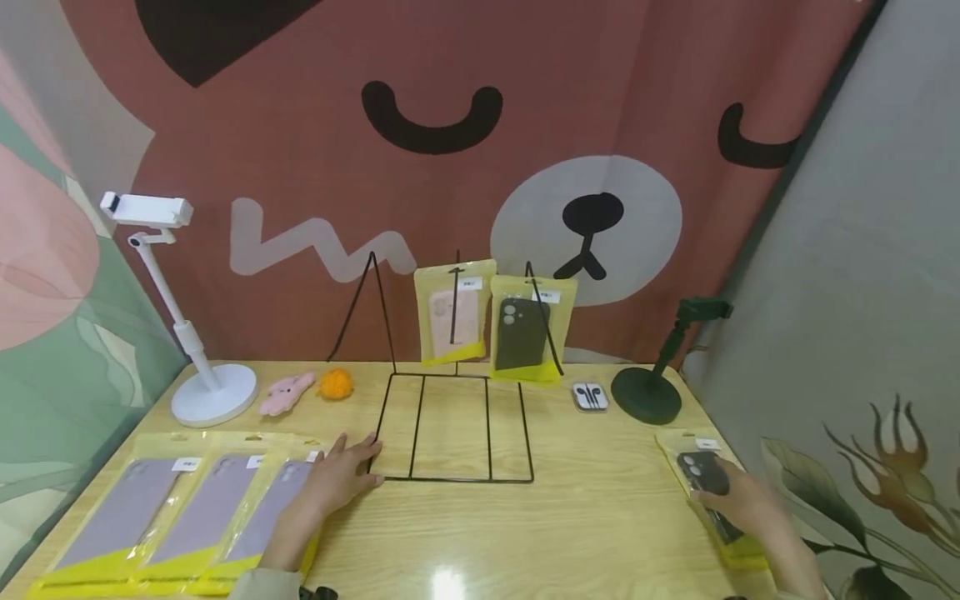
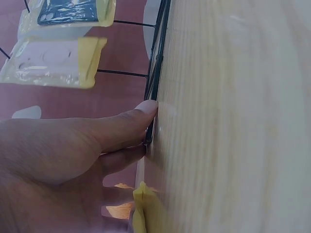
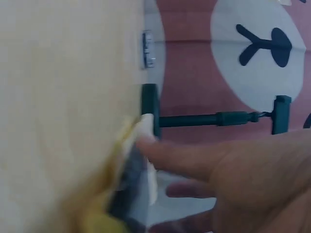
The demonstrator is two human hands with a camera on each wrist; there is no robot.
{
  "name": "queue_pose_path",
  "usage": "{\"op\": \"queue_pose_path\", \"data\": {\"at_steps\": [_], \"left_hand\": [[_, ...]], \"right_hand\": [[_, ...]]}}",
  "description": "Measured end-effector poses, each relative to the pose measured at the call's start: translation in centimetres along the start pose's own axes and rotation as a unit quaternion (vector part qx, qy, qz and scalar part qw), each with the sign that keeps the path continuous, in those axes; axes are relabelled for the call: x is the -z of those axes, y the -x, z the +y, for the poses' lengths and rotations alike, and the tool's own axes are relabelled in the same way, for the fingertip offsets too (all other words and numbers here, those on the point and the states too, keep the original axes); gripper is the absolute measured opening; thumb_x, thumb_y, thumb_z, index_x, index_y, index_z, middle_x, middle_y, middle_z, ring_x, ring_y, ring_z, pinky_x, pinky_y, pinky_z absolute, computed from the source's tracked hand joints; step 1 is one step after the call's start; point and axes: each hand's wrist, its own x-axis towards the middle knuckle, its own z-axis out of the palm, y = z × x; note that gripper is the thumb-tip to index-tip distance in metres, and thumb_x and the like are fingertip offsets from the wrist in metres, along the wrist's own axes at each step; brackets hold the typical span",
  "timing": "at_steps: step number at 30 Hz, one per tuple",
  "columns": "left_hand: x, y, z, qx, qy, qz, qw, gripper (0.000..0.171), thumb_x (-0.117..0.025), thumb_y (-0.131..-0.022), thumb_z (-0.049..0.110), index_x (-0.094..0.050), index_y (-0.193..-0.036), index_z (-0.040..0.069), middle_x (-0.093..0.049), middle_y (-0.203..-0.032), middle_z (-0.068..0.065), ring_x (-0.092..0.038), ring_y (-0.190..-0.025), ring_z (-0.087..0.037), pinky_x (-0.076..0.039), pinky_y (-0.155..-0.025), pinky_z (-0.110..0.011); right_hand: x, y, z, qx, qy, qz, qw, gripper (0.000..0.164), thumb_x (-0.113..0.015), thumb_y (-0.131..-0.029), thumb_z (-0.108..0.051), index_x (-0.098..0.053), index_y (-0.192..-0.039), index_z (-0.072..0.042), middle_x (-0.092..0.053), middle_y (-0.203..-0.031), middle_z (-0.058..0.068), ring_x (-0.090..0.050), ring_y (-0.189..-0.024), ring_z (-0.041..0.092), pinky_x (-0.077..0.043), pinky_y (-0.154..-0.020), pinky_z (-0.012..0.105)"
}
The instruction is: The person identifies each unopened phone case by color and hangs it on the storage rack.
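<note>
At the left front corner of a black wire rack point(image 1: 450, 481), my left hand point(image 1: 339, 477) pinches the frame. In the left wrist view, the thumb point(image 2: 146, 108) lies against the wire. Two yellow-edged packs hang on the rack: a pink phone case point(image 1: 465, 315) and a dark phone case point(image 1: 523, 333). My right hand point(image 1: 750, 500) holds another packaged dark phone case point(image 1: 703, 473) at the table's right side; this pack point(image 3: 127, 182) is blurred and tilted in the right wrist view. Beside my left forearm lie three packaged purple phone cases point(image 1: 198, 508), the nearest partly hidden by it.
A white phone stand point(image 1: 217, 396) is at the back left, beside a pink plush toy point(image 1: 287, 394) and an orange fluffy ball point(image 1: 335, 384). Boxed earphones point(image 1: 590, 397) and a dark green phone stand point(image 1: 647, 395) are at the back right. A printed curtain point(image 1: 300, 150) hangs behind the table.
</note>
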Motion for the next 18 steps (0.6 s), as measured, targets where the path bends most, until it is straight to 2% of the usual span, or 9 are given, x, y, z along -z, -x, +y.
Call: {"op": "queue_pose_path", "data": {"at_steps": [5, 12, 18], "left_hand": [[0.0, -0.2, 0.0, -0.002, 0.006, -0.004, 1.0, 0.055, -0.071, -0.087, 0.025, -0.055, -0.135, 0.003, -0.042, -0.147, -0.015, -0.023, -0.135, -0.055, -0.016, -0.099, -0.077], [0.0, 0.0, 0.0, 0.014, 0.004, -0.015, 0.9998, 0.056, -0.07, -0.088, 0.024, -0.053, -0.137, 0.003, -0.041, -0.148, -0.015, -0.021, -0.136, -0.054, -0.014, -0.1, -0.076], [0.3, 0.2, 0.1, 0.013, -0.001, -0.02, 0.9997, 0.056, -0.07, -0.088, 0.024, -0.053, -0.137, 0.003, -0.04, -0.148, -0.016, -0.02, -0.136, -0.054, -0.014, -0.1, -0.077]], "right_hand": [[-0.8, 0.2, 0.5, -0.03, 0.009, 0.025, 0.999, 0.102, -0.076, -0.076, -0.05, -0.03, -0.137, 0.017, -0.045, -0.123, 0.045, -0.038, -0.107, 0.07, -0.032, -0.085, 0.074], [-1.0, -0.3, 0.1, -0.022, -0.035, 0.033, 0.999, 0.108, -0.08, -0.071, -0.051, -0.028, -0.136, 0.017, -0.037, -0.115, 0.051, -0.04, -0.104, 0.065, -0.041, -0.08, 0.067], [-1.8, -0.6, 0.1, -0.029, -0.042, 0.045, 0.998, 0.114, -0.081, -0.067, -0.056, -0.026, -0.14, 0.012, -0.036, -0.12, 0.052, -0.036, -0.107, 0.068, -0.037, -0.081, 0.072]]}}
